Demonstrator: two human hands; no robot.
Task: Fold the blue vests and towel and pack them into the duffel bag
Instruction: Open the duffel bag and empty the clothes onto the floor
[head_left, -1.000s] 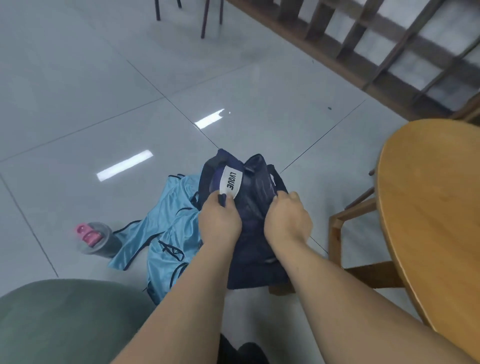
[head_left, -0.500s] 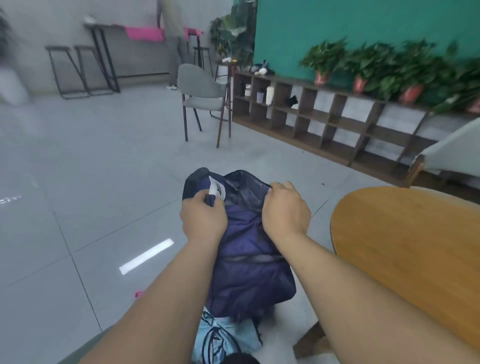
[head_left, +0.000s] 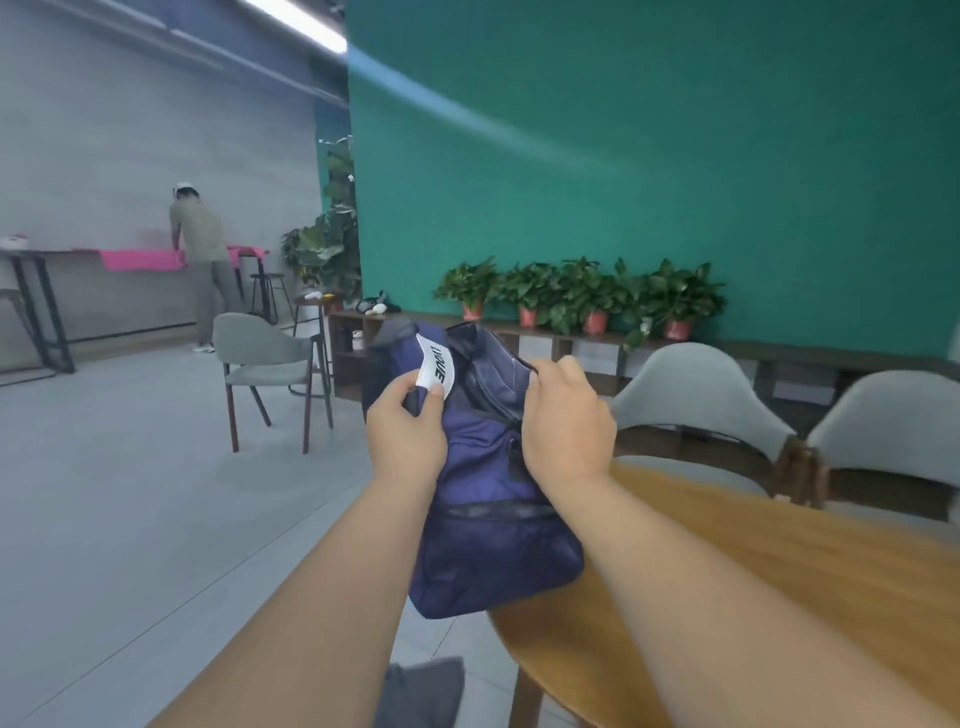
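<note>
You are holding the navy duffel bag (head_left: 485, 525) up, left hand (head_left: 408, 439) pinching its white label (head_left: 435, 361), right hand (head_left: 566, 423) fingers curling over its rim.

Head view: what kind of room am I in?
Probably an office lounge or café-style common area: a round wooden table with grey chairs, and a low shelf of potted plants along a teal wall.
</note>
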